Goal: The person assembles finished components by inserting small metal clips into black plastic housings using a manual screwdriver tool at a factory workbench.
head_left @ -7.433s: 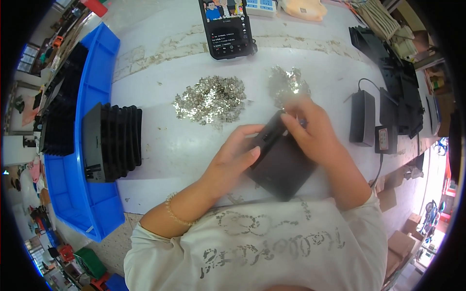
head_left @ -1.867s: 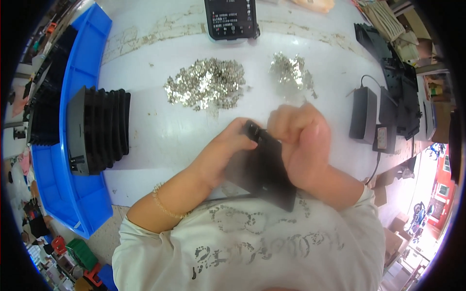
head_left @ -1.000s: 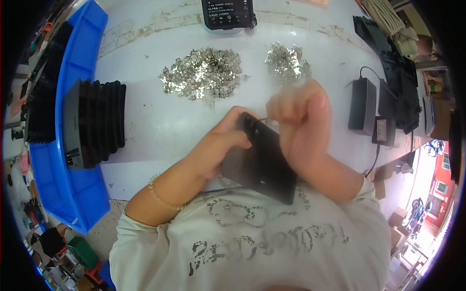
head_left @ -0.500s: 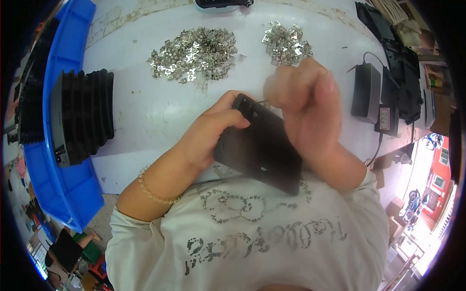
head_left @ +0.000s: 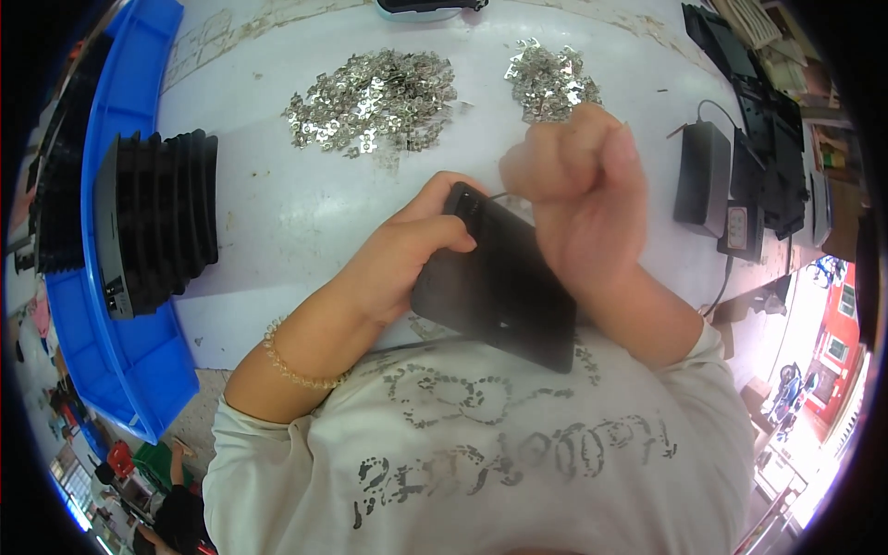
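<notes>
My left hand [head_left: 407, 250] grips a flat black rectangular casing [head_left: 499, 277] by its upper left end, thumb on top. The casing lies tilted in front of my chest, its lower end close to my shirt. Over its upper right side my right hand [head_left: 583, 194] is curled closed, fingertips bunched. A short thin dark line [head_left: 500, 195], perhaps a cord or a tool tip, runs from the casing's top end toward those fingers. What the right fingers hold is hidden behind them. Beyond the hands are a large pile of small silvery metal pieces [head_left: 370, 102] and a smaller metal pile [head_left: 546, 79].
A stack of black casings [head_left: 166, 222] stands at the left beside blue plastic bins [head_left: 120, 370]. On the right are a black power adapter [head_left: 703, 176] with a cord and more black parts [head_left: 772, 166]. A dark object [head_left: 430, 7] sits at the far edge.
Both hands and the black casing stay almost in place; the right hand shifts only slightly. At the lower left, a person in the background has changed position.
</notes>
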A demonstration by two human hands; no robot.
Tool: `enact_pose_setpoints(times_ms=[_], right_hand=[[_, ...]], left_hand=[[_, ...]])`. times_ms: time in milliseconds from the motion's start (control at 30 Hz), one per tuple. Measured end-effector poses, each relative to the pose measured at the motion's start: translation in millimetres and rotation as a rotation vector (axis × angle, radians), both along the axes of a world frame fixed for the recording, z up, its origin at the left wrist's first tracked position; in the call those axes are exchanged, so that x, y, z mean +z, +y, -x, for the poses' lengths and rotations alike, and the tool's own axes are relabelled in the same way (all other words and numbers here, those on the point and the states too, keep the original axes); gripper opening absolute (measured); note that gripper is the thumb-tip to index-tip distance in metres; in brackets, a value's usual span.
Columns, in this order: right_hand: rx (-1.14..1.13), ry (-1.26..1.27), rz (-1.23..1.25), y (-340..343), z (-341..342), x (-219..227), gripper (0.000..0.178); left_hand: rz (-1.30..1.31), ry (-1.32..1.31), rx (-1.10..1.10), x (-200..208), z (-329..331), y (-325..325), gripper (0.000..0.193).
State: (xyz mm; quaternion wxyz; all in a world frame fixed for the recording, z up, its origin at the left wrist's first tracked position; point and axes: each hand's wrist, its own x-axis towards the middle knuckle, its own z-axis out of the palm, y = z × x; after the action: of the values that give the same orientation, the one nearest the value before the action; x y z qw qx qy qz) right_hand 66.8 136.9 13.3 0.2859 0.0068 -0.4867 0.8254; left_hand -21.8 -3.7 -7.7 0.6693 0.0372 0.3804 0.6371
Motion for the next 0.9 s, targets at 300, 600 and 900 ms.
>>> enact_pose_setpoints(times_ms=[300,600,900], right_hand=[[0.028,-0.038,-0.094,8,-5,11,0.038],[0.034,0.069,-0.18,-1,-3,12,0.038],[0.04,0.05,-0.245,-13,-4,6,0.037]], left_hand=[[-0.008,-0.035,-0.04,1,3,4,0.035],[-0.002,-0.075,-0.022,3,1,4,0.036],[-0.015,-0.045,-0.026,1,0,2,0.031]])
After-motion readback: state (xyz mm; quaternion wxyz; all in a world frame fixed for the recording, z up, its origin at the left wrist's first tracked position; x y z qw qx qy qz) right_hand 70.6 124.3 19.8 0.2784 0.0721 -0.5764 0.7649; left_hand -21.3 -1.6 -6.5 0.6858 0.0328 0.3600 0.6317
